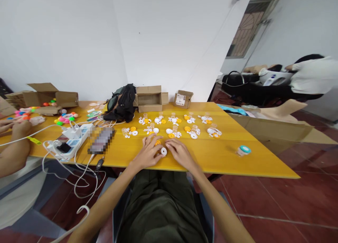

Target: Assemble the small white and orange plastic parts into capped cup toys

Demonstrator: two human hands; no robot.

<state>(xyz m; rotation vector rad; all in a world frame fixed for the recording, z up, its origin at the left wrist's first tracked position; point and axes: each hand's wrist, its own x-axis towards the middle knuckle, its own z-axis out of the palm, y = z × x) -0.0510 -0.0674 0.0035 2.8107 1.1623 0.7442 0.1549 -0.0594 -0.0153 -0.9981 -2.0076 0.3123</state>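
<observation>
White round plastic disc (163,151) lies flat on the yellow wooden table (227,158) between both hands, left hand (148,152) fingertips pinching its edge, right hand (179,152) spread loosely just beside it.

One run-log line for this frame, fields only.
left hand: on orange disc | right hand: touching white disc | table: part sets in rows

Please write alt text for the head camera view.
Both hands, left hand and right hand, rest on a yellow table around a small white disc, with rows of white and orange parts laid out behind.
</observation>
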